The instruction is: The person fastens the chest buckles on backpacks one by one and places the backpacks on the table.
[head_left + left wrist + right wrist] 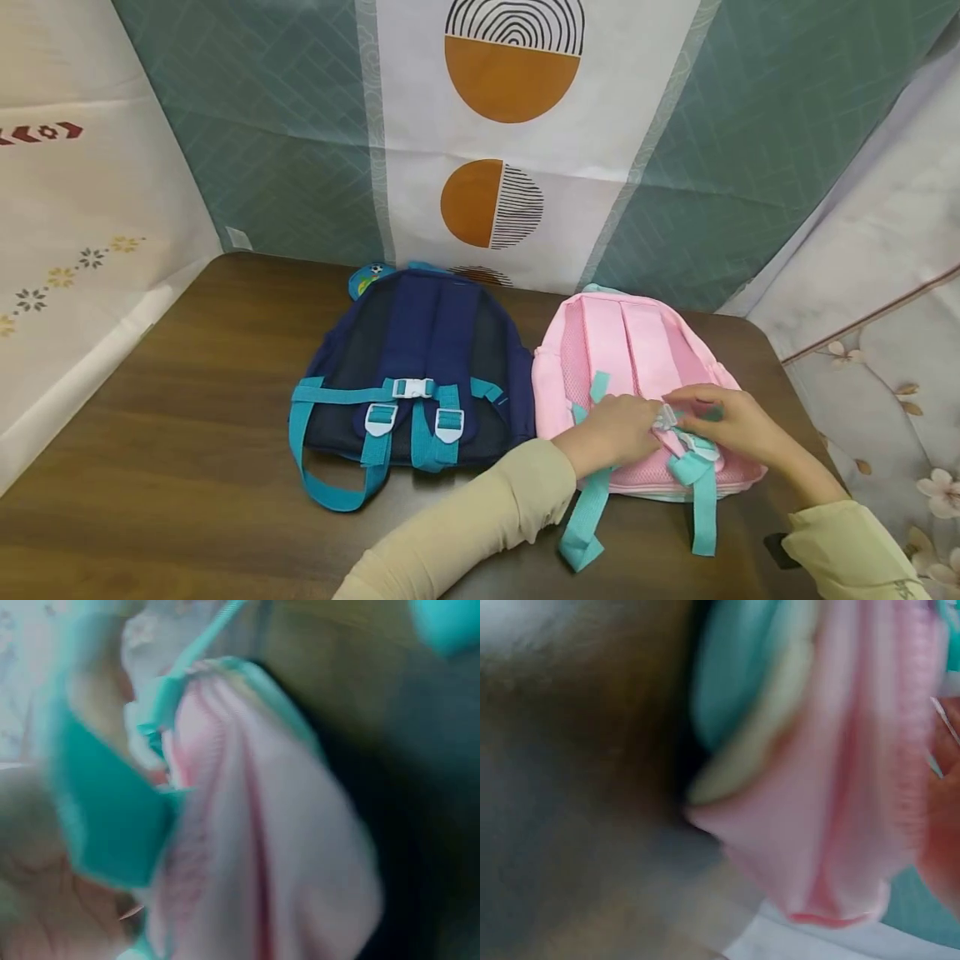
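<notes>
A pink backpack [628, 333] lies with its shoulder-strap side up on the right of the table. Both hands meet over its lower part at a small white buckle [664, 417] on turquoise webbing. My left hand [618, 427] pinches the buckle from the left, its fingertips partly hidden. From the right, my right hand [731, 423] pinches the buckle's other side. Whether the buckle's halves are joined is not visible. Turquoise strap ends [588, 521] hang over the bag's near edge. In the blurred left wrist view, a turquoise strap [112, 802] crosses beside the palm.
A navy backpack [405, 333] lies to the left, touching the pink one, its white chest buckle [412, 388] fastened across teal straps. Both rest on a brown wooden table [172, 433]. Patterned cloth [300, 125] hangs behind. A small dark object [782, 550] lies by the right sleeve.
</notes>
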Motion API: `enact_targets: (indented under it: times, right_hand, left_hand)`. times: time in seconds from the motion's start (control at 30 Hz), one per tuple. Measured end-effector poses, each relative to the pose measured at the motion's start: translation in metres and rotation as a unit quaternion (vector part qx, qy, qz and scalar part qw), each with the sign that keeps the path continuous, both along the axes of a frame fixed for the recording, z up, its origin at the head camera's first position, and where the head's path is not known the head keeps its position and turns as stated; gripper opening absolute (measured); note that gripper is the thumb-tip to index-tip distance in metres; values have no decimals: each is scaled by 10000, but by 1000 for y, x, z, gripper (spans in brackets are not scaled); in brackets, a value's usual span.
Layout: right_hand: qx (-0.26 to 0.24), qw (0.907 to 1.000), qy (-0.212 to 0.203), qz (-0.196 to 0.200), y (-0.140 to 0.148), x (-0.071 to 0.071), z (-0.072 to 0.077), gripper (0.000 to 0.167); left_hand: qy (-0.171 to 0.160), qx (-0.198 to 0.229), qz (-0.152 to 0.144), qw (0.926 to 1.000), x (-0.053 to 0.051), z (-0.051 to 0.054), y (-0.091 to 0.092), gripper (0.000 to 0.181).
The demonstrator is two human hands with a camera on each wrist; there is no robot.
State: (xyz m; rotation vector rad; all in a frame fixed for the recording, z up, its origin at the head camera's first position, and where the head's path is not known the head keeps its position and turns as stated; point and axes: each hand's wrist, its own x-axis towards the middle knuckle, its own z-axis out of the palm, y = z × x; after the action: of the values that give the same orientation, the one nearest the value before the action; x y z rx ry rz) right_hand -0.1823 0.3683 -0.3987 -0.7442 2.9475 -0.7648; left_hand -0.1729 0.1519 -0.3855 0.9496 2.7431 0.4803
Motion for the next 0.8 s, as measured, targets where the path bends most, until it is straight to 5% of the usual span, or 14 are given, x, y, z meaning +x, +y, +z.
enact_targets:
  times: [0.13,0.23,0.33,0.5,0.8]
  right_hand:
    - [-404,9973,-472,385,7,-4,-8,35]
    - [-633,9914,-1085,371,9,-6,-8,39]
    - [-558,9910,-1198,189,5,-6,-9,39]
    - [-286,9966,-700,-316,-6,-1,-13,35]
    - [-429,9953,-576,-655,-12,9,-15,29]
  left_hand:
    - [671,-192,8,9976,4,-10,9,27]
    - [817,-267,12,9963,6,-14,9,26]
    - [592,-139,239,9979,3,-15,8,20]
    - [18,264,577,9980,-7,-16,6,18]
    - [-58,1065,40,9943,-10,-18,-4,29]
